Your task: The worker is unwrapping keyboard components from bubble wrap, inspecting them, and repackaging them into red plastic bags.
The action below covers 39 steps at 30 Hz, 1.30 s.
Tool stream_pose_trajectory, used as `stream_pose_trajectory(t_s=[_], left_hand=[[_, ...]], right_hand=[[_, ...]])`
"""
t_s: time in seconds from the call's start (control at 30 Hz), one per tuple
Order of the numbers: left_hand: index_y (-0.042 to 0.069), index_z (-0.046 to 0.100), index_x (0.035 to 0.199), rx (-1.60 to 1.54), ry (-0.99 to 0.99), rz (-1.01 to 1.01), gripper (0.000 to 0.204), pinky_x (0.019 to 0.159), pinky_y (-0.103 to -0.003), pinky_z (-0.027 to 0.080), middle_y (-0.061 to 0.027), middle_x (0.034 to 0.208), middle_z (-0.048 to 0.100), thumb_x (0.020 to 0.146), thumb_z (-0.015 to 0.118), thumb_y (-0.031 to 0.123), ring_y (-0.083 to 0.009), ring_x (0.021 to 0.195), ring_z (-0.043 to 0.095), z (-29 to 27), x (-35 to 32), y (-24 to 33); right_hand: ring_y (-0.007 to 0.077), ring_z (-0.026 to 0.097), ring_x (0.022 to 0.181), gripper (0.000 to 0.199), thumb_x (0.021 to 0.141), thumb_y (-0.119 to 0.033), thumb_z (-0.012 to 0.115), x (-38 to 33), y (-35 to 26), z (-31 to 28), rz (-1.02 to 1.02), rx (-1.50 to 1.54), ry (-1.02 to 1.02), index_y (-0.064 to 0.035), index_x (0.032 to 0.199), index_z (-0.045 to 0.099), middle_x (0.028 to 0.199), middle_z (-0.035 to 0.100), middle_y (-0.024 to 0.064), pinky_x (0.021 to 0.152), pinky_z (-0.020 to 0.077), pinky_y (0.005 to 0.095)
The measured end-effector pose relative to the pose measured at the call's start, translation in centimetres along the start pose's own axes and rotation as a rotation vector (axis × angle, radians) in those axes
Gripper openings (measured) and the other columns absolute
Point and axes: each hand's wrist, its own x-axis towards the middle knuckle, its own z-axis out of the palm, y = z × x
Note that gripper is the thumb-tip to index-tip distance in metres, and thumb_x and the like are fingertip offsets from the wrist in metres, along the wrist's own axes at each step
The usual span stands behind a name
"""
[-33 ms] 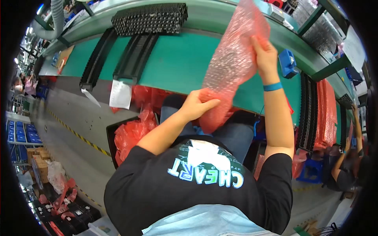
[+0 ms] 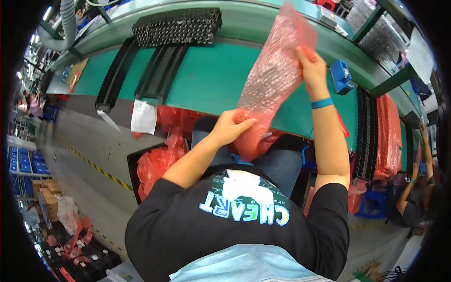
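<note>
A long pink bubble-wrap bag point(image 2: 270, 80) stretches slantwise between my two hands above the green bench point(image 2: 206, 75). My left hand point(image 2: 231, 127) is closed on its lower end, the thumb lying across the film. Higher up, my right hand point(image 2: 311, 68) pinches the bag's right edge. Something darker shows through the middle of the film, but I cannot make out what it is. On the bench to the left lie two long black slotted trays point(image 2: 159, 73), with a stack of similar black parts point(image 2: 176, 27) behind them.
A blue tape dispenser point(image 2: 341, 76) stands right of my right hand. Further right lie a black tray point(image 2: 365, 134) and stacked pink bubble-wrap bags point(image 2: 387, 136). A black bin with red plastic film point(image 2: 157, 164) sits below the bench at left. Another person point(image 2: 416, 192) works at far right.
Both hands and the bubble-wrap bag have shifted slightly to the left. My right hand is a little lower. Both hands keep their hold.
</note>
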Motion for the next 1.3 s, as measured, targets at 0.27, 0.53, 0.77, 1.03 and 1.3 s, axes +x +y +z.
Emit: stream_pose_trajectory(t_s=[0.27,0.53,0.77,1.03,1.3], left_hand=[[0.005,0.073,0.093,0.981,0.372,0.455,0.018,0.062,-0.029,0.048,-0.0051,0.091,0.071,0.095,0.061,0.019,-0.0173,0.071,0.063,-1.6,-3.5,1.3],[0.001,0.069,0.107,-0.258,-0.344,-0.207,0.019,0.072,-0.027,0.053,-0.0061,0.099,0.071,0.091,0.068,0.012,-0.0159,0.081,0.065,-4.2,-3.4,-2.5],[-0.003,0.065,0.116,-0.183,-0.099,-0.613,0.029,0.082,-0.027,0.054,-0.0095,0.107,0.071,0.09,0.069,0.008,-0.0154,0.091,0.067,-3.1,-4.2,-10.0],[-0.003,0.065,0.12,-0.203,-0.2,-0.492,0.031,0.083,-0.026,0.054,-0.0094,0.11,0.071,0.091,0.067,0.007,-0.0159,0.093,0.067,-3.6,-6.6,-9.3],[-0.003,0.066,0.12,-0.322,-0.161,-0.303,0.03,0.084,-0.025,0.054,-0.0093,0.109,0.072,0.092,0.065,0.006,-0.0159,0.092,0.068,-3.1,-1.8,-6.1]], right_hand=[[0.0057,0.055,0.06,0.026,0.1,-0.027,0.062,0.3,4.0,-1.1,0.042,0.13,-0.146,-0.0054,0.108,0.072,0.079,0.067,-0.0003,0.051,0.0404,0.0161],[0.0094,0.059,0.065,0.029,0.1,-0.027,0.06,1.8,-1.8,-2.1,-0.014,0.372,-0.247,-0.007,0.12,0.067,0.081,0.067,0.0019,0.058,0.0459,0.0204],[0.0284,0.065,0.1,0.045,0.091,-0.029,0.069,3.4,6.3,-2.0,0.038,-0.984,-0.029,-0.011,0.131,0.061,0.115,0.067,0.0142,0.086,0.0518,0.0369],[0.0348,0.05,0.119,0.058,0.083,-0.037,0.074,-1.1,7.8,2.1,-0.341,-1.328,0.192,-0.0113,0.132,0.057,0.132,0.055,0.0173,0.095,0.045,0.0431],[0.0345,0.052,0.117,0.058,0.078,-0.045,0.077,-0.7,11.1,0.0,-0.339,-1.144,0.017,-0.01,0.121,0.062,0.132,0.055,0.0154,0.093,0.0461,0.0443]])
